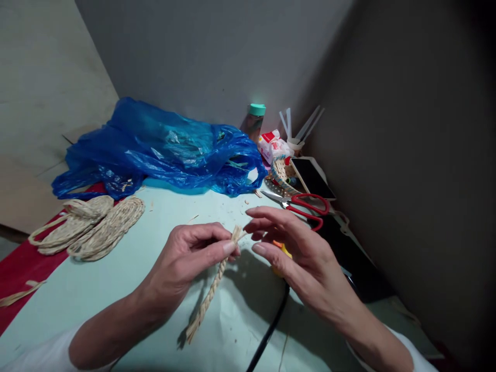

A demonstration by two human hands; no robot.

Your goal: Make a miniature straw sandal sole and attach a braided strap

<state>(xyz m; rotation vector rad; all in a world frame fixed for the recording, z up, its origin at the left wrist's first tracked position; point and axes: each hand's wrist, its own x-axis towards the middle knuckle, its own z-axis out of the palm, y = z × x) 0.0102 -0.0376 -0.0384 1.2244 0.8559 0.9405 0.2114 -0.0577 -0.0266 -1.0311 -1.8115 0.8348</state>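
My left hand (189,258) pinches the upper end of a plaited straw braid (211,294) between thumb and fingers; the braid hangs down toward me over the pale green table (116,289). My right hand (294,248) is right beside it, fingers stretched out and slightly curled, with the fingertips touching the loose strand at the braid's tip. Under the right hand lies an orange-yellow tool (284,252) with a black cable (271,325) running toward me.
Two woven straw soles (93,227) lie at the left. A blue plastic bag (163,150) fills the back. Red-handled scissors (306,206), a phone (312,178), a small basket (279,173), a green-capped bottle (253,121) and a packet crowd the right corner by the wall.
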